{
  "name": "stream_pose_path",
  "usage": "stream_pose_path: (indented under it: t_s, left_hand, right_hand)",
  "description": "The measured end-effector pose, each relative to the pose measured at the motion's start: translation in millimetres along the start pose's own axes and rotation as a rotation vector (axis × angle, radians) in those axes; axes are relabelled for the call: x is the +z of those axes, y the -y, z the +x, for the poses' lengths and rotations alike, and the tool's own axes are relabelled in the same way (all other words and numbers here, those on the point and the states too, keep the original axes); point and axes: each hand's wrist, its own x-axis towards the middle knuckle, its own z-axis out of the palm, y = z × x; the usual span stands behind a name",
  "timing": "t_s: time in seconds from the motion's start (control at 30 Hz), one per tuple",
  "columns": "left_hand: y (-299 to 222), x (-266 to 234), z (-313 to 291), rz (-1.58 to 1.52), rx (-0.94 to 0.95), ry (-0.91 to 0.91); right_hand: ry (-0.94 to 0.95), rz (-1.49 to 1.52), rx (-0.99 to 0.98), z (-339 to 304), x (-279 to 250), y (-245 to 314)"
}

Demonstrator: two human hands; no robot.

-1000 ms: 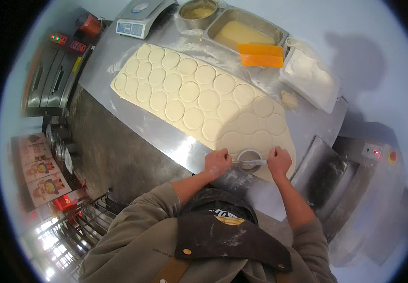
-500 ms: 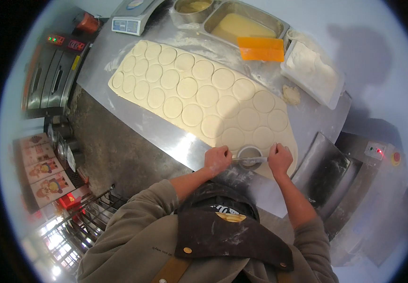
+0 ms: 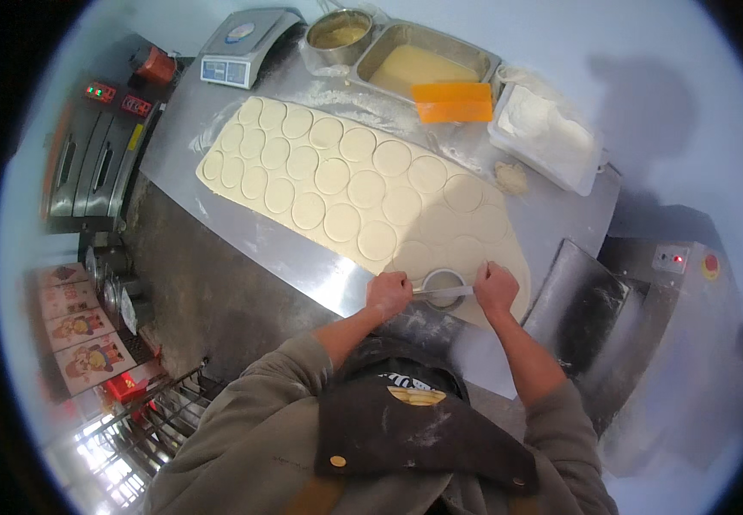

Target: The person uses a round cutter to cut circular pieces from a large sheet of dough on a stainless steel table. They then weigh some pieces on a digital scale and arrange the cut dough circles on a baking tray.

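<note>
A pale sheet of dough [image 3: 337, 184] lies across the table, marked with rows of cut circles. At its near right end a metal ring dough cutter [image 3: 447, 293] with a straight bar handle rests on the dough. My left hand [image 3: 389, 293] is closed in a fist round the bar's left end. Round the right end my right hand [image 3: 496, 288] is closed too, its knuckles up. Between the fists the ring shows beneath the bar; whether its edge has gone through the dough, I cannot tell.
Along the table's far side stand a scale [image 3: 249, 47], a metal bowl [image 3: 330, 54], a steel pan [image 3: 370, 73] under an orange scraper [image 3: 453, 103], and a white tub of flour [image 3: 552, 129]. A dough scrap [image 3: 510, 178] lies nearby. A floured machine [image 3: 590, 300] adjoins the right.
The whole view has shifted slightly, so the far table things appear lower and further left. Both hands keep their hold on the cutter, which stays near the same spot on the dough.
</note>
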Motion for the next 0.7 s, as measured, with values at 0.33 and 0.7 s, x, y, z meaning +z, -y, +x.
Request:
stream_pose_path:
  t_s: [0.33, 0.7]
  left_hand:
    - [-23, 1, -49, -0.082, 0.172, 0.026]
    - [-116, 38, 52, -0.108, 0.302, 0.024]
  right_hand:
    - [-0.083, 0.104, 0.057, -36, -51, -20]
    - [-0.122, -0.114, 0.169, 61, -72, -102]
